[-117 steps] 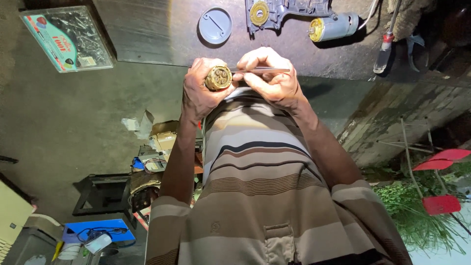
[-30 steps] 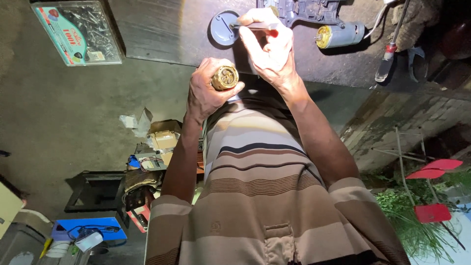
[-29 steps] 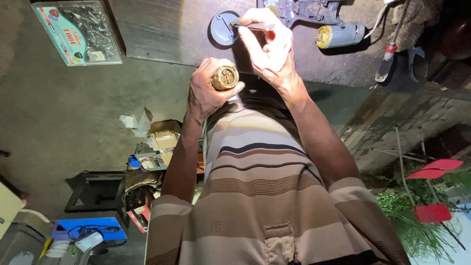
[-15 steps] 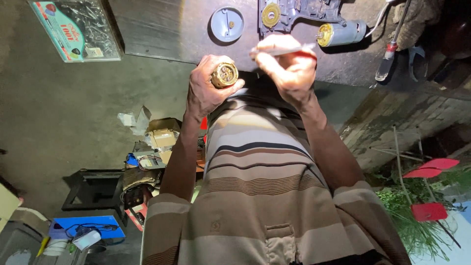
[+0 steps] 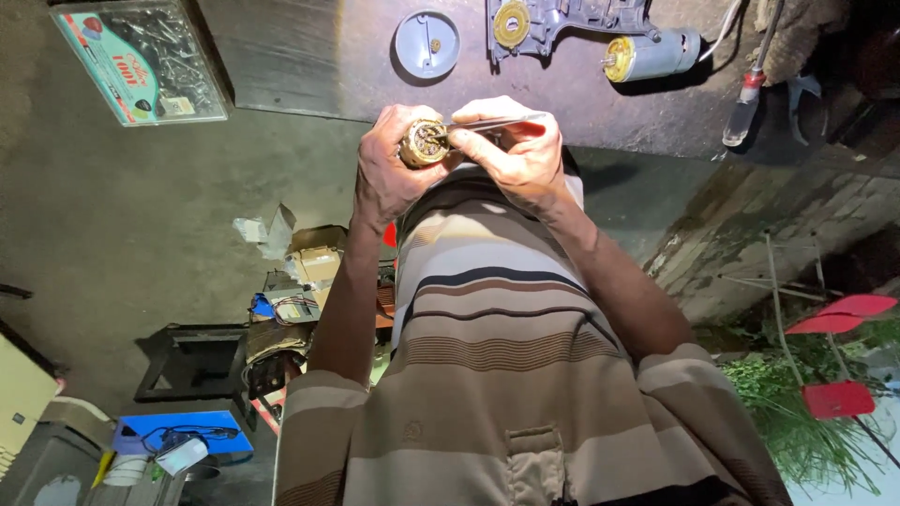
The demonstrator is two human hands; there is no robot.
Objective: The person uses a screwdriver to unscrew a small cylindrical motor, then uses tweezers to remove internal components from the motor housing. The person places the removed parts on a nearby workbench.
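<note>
Head view, the only one. Your left hand (image 5: 384, 178) is clenched around a small round brass-coloured metal part (image 5: 425, 143), with its open face turned up towards you. It sits between the thumb and curled fingers, just over the near edge of the dark wooden table (image 5: 309, 66).

Your right hand (image 5: 511, 155) pinches a slim metal tool with a red end (image 5: 497, 122) between thumb and forefinger. The tool's long axis runs nearly level across the picture. Its fine tip points left and meets the face of the brass part, and the red end trails off to the right above your knuckles. So the part lies directly left of your right-hand grip, touching the tool tip. The two hands are pressed close, fingertips almost meeting. Whether the tip is inside the part or only resting on it, you cannot tell from here.

Further out on the table lie these:
- a round grey plastic cap (image 5: 427, 44)
- a grey plastic housing with a brass gear (image 5: 544, 19)
- a small silver cylindrical motor (image 5: 652, 54)
- a red-handled screwdriver (image 5: 745, 103)

A clear plastic box with a green card (image 5: 141, 61) lies far left.
</note>
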